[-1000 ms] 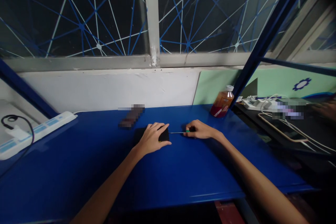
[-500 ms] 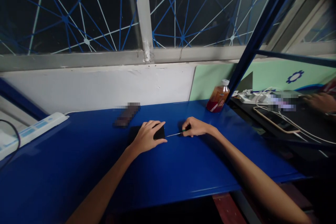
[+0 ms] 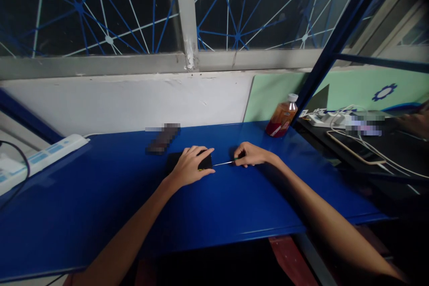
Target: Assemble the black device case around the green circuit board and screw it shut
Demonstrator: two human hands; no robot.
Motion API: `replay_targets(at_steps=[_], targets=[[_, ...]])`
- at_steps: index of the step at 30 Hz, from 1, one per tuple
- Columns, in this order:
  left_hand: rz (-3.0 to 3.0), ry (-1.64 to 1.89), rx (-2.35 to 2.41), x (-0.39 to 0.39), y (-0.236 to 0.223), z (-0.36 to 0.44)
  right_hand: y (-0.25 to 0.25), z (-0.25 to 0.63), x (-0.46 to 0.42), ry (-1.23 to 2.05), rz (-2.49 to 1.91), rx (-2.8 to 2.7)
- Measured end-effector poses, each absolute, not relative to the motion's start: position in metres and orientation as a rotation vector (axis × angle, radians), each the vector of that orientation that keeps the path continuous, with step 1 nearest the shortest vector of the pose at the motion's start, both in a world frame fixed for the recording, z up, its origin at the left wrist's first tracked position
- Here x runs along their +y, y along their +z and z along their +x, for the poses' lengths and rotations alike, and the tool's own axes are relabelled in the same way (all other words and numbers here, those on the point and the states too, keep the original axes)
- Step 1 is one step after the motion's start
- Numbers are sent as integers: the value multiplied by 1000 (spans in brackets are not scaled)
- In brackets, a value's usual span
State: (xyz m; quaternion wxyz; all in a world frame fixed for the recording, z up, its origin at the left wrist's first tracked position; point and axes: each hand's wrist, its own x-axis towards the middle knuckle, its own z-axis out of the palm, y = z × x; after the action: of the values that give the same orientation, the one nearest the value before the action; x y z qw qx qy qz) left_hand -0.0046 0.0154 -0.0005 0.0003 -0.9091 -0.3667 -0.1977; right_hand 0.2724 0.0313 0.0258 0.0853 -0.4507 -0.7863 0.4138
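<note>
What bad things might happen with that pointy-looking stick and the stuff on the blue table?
The thin stick in the right hand might slip and poke the left hand, whose thumb is close to its tip. It might also scratch the black box under that hand. And the bottle standing beyond the right hand could tip if bumped.

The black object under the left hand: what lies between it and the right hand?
In the head view, a thin metal shaft spans from near the black object to the right hand, over the blue table.
</note>
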Motion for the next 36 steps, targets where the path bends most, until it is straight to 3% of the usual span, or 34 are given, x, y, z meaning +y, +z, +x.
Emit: replay_targets(at_steps=[36], targets=[[-2818,-559,-1108,13,-1,-5,26,275,32,1291,-1286,-2341]])
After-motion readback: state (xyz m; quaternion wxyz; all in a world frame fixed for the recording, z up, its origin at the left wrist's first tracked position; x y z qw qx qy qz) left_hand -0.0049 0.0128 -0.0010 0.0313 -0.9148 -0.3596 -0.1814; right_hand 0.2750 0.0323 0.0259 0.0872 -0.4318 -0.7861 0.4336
